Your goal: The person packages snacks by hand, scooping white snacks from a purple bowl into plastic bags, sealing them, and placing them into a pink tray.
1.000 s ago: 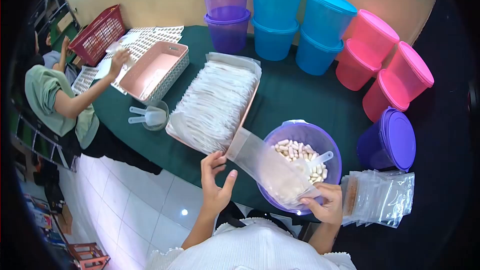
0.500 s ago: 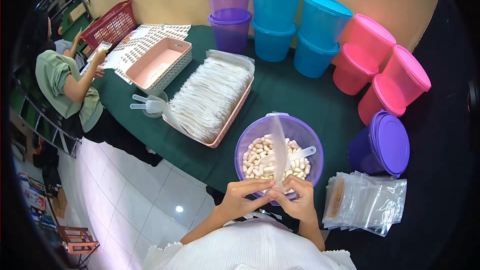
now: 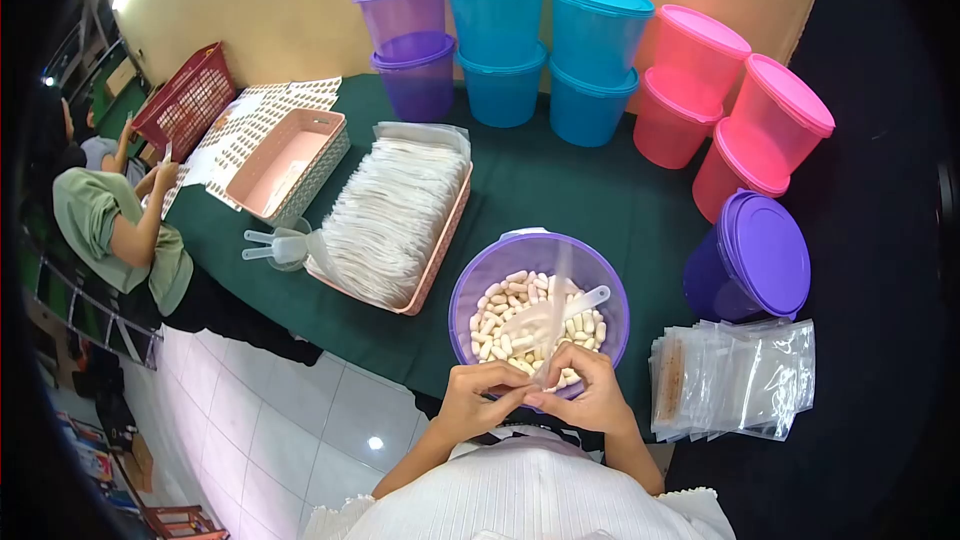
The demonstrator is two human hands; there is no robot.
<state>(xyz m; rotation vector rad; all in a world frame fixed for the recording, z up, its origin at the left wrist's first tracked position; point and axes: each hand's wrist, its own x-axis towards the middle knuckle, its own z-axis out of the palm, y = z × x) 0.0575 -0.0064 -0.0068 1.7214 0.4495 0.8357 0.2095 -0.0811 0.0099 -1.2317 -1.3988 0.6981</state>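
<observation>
Bag (image 3: 556, 312) of thin, translucent, colourless plastic film, held over the round purple plastic tub (image 3: 488, 264), its gripped end at the tub's near rim. Judged light, limp and slightly slippery, easily creased; best taken by an edge, pinched between thumb and fingertips. Seen nearly edge-on as a narrow, milky strip; any contents cannot be told. The gripped end is pinched by the left hand (image 3: 478, 404) and right hand (image 3: 592, 392), fingers of both drawn close together. Inside the tub: oblong cream-white capsules (image 3: 490, 323) and a white plastic scoop (image 3: 592, 300). Right of the tub: overlapping flat clear plastic bags (image 3: 768, 372). Left of the tub: a pink plastic basket (image 3: 440, 258), filled with upright white packets (image 3: 390, 212).
</observation>
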